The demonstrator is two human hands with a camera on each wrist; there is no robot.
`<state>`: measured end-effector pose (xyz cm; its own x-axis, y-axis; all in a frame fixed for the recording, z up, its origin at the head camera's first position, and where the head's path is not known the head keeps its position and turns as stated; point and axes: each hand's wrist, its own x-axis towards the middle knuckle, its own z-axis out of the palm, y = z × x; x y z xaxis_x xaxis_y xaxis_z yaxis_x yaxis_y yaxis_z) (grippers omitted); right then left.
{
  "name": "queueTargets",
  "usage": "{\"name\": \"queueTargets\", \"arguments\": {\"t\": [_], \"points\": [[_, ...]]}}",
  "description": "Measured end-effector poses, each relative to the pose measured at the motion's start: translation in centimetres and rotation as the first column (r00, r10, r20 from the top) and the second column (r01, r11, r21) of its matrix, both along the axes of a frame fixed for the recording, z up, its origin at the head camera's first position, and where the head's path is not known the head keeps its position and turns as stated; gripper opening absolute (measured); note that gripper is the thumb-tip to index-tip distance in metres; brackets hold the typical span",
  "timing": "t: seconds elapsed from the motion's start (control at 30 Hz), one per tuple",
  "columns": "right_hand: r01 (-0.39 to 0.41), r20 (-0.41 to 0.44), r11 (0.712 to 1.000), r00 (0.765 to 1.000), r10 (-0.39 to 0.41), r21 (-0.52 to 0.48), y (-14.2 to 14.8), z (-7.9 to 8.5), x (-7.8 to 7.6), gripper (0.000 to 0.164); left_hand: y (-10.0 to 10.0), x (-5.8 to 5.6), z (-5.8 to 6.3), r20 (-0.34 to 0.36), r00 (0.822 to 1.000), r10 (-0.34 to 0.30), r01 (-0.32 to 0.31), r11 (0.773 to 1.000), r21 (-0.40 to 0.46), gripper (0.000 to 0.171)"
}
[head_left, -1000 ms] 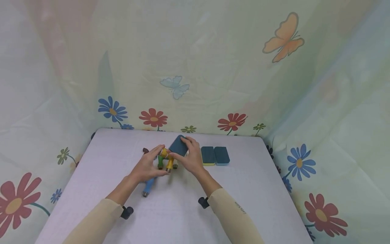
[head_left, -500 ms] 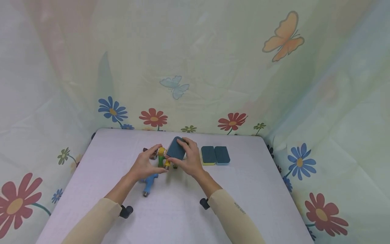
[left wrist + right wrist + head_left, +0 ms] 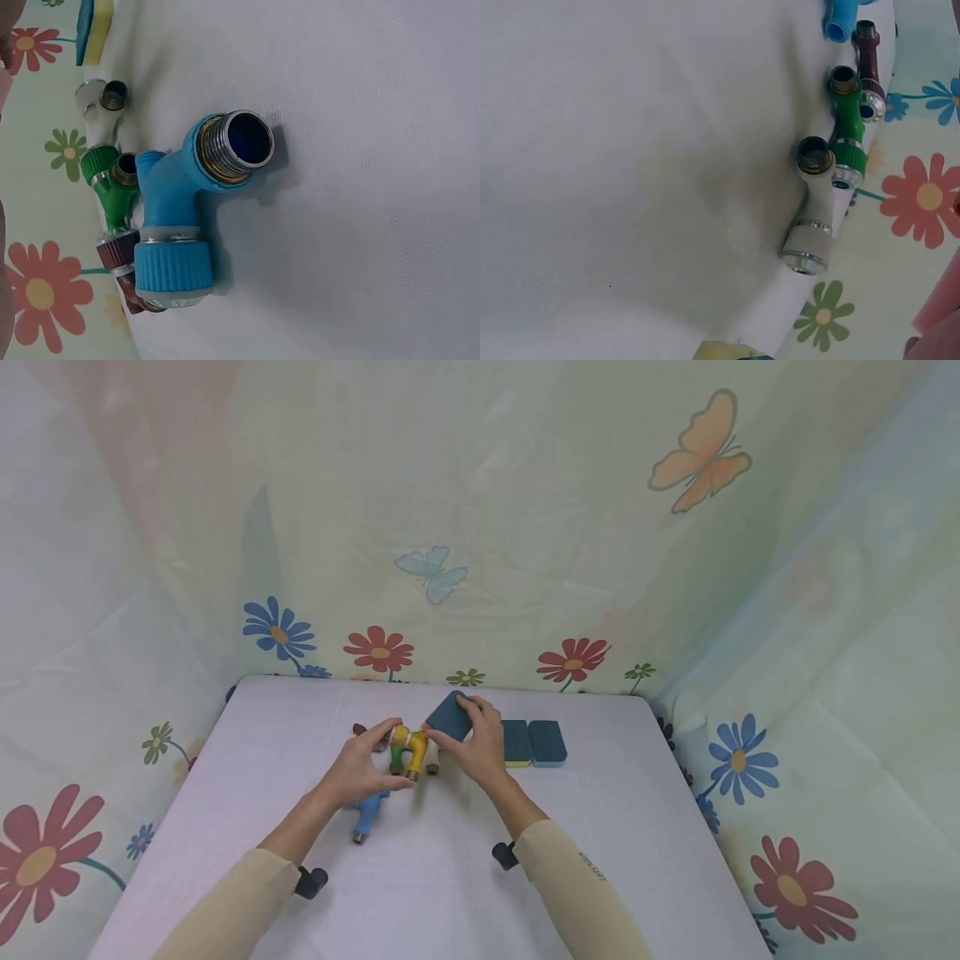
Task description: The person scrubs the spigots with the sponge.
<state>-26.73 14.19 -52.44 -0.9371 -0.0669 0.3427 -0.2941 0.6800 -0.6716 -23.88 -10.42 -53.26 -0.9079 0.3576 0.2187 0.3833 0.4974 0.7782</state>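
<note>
My left hand [image 3: 356, 770] grips a yellow pipe fitting [image 3: 415, 753] with a ribbed collar and a metal threaded end, raised over the table. In my right hand [image 3: 480, 745], thumb and fingers pinch a sponge [image 3: 448, 717], its dark blue-green scouring side facing up and tilted. The sponge's near corner sits right by the top of the yellow fitting. Below the left hand lies a blue fitting [image 3: 172, 195] of the same shape. Both wrist views look past the held things, with only bits of hand at their edges.
Behind the hands stand a white fitting [image 3: 817, 214], a green fitting [image 3: 847, 120] and a brown fitting [image 3: 868, 60]. To the right of the right hand, two more sponges [image 3: 547, 742] lie side by side on the white table [image 3: 600, 843]. A flower-printed curtain [image 3: 480, 510] encloses the table.
The sponge went down and left across the yellow fitting, then back up and right, uncovering it. The left hand and fitting shifted slightly left. Things on the table have not moved.
</note>
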Motion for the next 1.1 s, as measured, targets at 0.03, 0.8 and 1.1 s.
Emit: {"name": "queueTargets", "arguments": {"t": [0.03,0.8,1.1], "points": [[-0.015,-0.018,1.000,1.000,0.015,-0.011,-0.1,0.0,0.1,0.083,-0.1,0.0,0.0,0.004,1.000,0.007,-0.007,1.000,0.002,0.103],[0.007,0.031,0.997,0.999,-0.009,0.078,-0.6,-0.1,-0.1,0.082,-0.3,0.5,0.0,0.053,0.998,0.023,-0.024,0.999,0.022,0.103],[0.133,0.094,0.990,0.986,-0.137,0.045,-0.2,-0.2,-0.5,0.087,-0.1,1.1,-1.7,0.056,0.998,0.006,-0.008,1.000,0.028,0.103]]}}
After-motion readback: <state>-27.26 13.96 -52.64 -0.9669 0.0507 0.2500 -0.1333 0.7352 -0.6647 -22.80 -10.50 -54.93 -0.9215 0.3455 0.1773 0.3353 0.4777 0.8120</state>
